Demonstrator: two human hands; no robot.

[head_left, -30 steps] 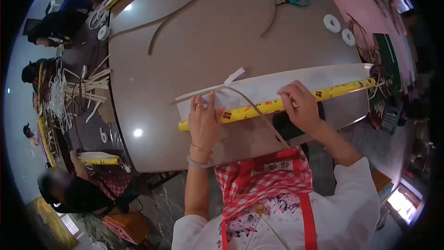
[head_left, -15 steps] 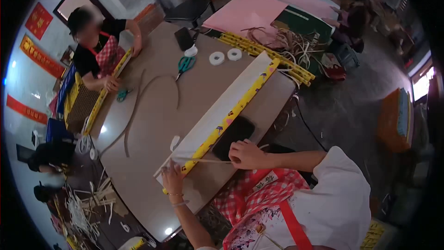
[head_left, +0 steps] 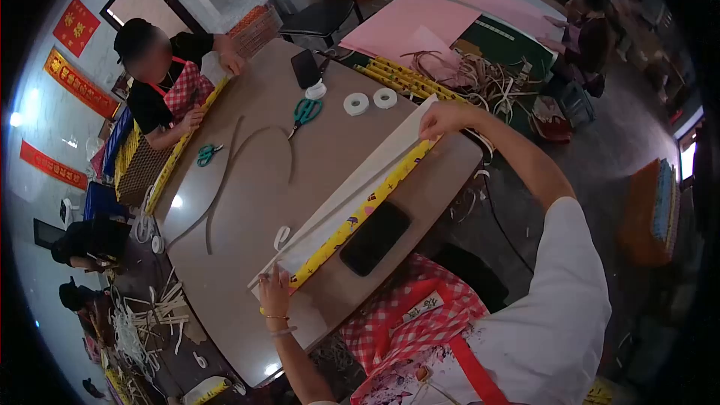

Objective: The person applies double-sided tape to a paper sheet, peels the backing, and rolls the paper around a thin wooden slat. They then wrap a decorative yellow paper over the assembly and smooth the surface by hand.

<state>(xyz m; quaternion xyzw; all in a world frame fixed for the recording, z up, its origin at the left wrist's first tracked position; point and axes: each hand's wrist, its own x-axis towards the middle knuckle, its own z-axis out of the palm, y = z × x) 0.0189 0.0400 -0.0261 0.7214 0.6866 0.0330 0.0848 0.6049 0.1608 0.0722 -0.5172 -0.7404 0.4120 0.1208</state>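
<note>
A long yellow patterned strip (head_left: 358, 217) with a white paper side (head_left: 341, 189) lies diagonally across the table. At its near left end, my left hand (head_left: 274, 294) pinches the strip between fingers and thumb. My right hand (head_left: 448, 118) is at the far upper end, its fingers closed on the strip there. A black phone (head_left: 375, 238) rests on the table just beside the strip's yellow edge. A small curled white piece (head_left: 281, 237) lies on the strip's other side.
Green-handled scissors (head_left: 306, 112), two white tape rolls (head_left: 355, 103) and long brown bands (head_left: 217, 187) lie on the table (head_left: 247, 285). Across it, a co-worker (head_left: 161, 79) handles another yellow strip (head_left: 178, 148). Behind stands a table with pink sheets (head_left: 416, 21).
My right hand has moved from near my left hand up to the strip's far end. The thin pale band stretched between my hands is no longer seen. The view has shifted slightly.
</note>
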